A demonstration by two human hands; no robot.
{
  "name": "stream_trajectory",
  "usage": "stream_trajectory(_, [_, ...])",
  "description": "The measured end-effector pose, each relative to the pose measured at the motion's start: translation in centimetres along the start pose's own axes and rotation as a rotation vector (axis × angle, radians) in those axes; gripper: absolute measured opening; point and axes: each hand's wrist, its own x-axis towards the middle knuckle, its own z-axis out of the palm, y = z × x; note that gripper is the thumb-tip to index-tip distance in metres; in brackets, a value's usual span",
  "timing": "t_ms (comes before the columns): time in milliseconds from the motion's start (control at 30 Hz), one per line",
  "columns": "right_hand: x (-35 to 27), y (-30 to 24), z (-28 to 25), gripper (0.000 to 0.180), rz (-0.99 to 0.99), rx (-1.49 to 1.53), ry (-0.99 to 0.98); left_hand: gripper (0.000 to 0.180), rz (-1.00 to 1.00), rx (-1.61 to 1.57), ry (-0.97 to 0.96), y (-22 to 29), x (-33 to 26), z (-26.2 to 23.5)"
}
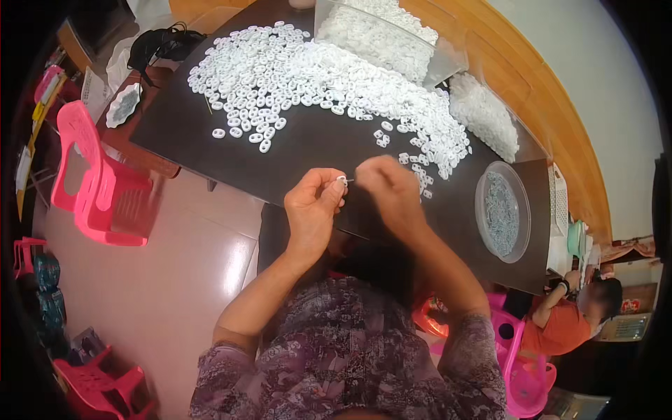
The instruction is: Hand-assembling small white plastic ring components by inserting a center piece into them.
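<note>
The left hand (313, 201) has a pinching grip, thumb against fingers, on a small white piece (342, 180), which sits in front of the person near the surface's close edge; a short thin dark part (351, 181) shows at its side, toward the right hand (389, 190). That right hand is blurred, so I cannot tell whether its grip is closed on anything. The likeliest trouble is a slip: a fingertip pinch on so small a piece could let it turn or drop if the right hand pushes off-line. Dropped there, it might bounce off the surface (311, 143) to the floor (203, 259), or vanish among the loose white pieces (420, 171) beside the right hand (they look much alike). Farther right, a careless elbow could knock the round clear tub (527, 210), spilling its small greyish parts (502, 217).
</note>
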Motion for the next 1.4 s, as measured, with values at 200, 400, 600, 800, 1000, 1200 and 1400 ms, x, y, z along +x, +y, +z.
stream_trajectory(200, [5.3, 4.8, -5.0, 0.015, -0.118, -0.385, 0.145, 0.011, 0.016, -0.049, -0.031, -0.4, 1.0, 0.4])
stream_trajectory(400, [8.5, 7.0, -3.7, 0.009, -0.297, -0.914, 0.143, 0.007, 0.017, -0.045, -0.021, -0.8, 1.2, 0.4])
stream_trajectory(600, [8.6, 6.5, -3.4, 0.010, -0.397, -0.930, 0.092, 0.013, -0.006, -0.042, -0.024, -0.8, 1.1, 0.4])
stream_trajectory(800, [6.5, 3.8, -3.5, 0.011, -0.332, -0.513, 0.055, 0.013, -0.001, -0.039, -0.015, -0.8, 1.0, 0.2])
stream_trajectory(1000, [3.3, 0.7, -3.0, 0.020, 0.201, 0.280, -0.166, 0.011, -0.026, -0.150, -0.027, -0.2, 1.1, -0.2])
stream_trajectory(1200, [1.5, 0.4, -2.2, 0.017, 0.272, 0.526, -0.229, 0.011, -0.046, -0.212, 0.011, 0.8, 0.6, 0.0])
stream_trajectory(1400, [0.8, 0.3, -1.8, 0.015, 0.302, 0.527, -0.233, 0.012, -0.055, -0.210, -0.001, 1.0, -0.1, -0.2])
